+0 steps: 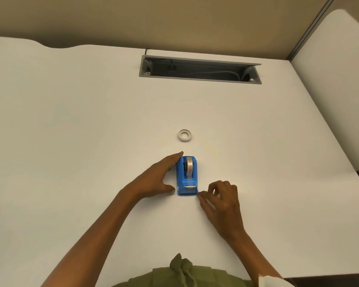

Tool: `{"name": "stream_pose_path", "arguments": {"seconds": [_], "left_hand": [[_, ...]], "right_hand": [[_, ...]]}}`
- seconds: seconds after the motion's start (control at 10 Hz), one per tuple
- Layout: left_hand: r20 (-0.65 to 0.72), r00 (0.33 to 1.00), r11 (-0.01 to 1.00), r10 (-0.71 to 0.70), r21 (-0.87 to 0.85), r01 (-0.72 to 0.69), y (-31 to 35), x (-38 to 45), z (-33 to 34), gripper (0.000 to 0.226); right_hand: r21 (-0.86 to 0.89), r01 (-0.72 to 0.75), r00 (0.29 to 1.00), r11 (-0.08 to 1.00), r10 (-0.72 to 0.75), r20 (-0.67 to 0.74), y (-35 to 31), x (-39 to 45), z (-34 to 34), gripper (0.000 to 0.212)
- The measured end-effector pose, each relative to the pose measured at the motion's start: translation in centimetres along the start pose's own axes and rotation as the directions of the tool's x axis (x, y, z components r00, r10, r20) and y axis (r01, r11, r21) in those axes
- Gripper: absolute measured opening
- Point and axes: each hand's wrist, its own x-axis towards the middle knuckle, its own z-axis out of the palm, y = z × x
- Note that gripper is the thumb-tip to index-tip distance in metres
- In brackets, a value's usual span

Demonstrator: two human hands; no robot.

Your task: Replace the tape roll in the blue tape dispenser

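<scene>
Near edge: olive-green garment [187, 274], both bare forearms reaching forward over the white counter [71, 131]. Right hand [220, 201] curled, fingers bent and pinched together at the near right corner of the blue tape dispenser [187, 176]. Left hand [160, 177] flat, fingers spread apart, cupping the dispenser's left side. Tape roll [188, 165] seated upright inside. Beyond, spare tape roll [184, 135] lying flat, apart. Farthest: open grey cable tray [199, 69].

Blue tape dispenser [187, 176] loaded, upright; spare roll [184, 135] flat beyond
</scene>
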Motion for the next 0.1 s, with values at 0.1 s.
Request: {"name": "stream_pose_path", "arguments": {"seconds": [0.1], "left_hand": [[-0.073, 0.997, 0.994, 0.021, 0.109, -0.013, 0.78, 0.01, -0.92, 0.083]], "right_hand": [[0.167, -0.187, 0.982, 0.968, 0.18, 0.059, 0.9, 0.28, -0.76, 0.012]]}}
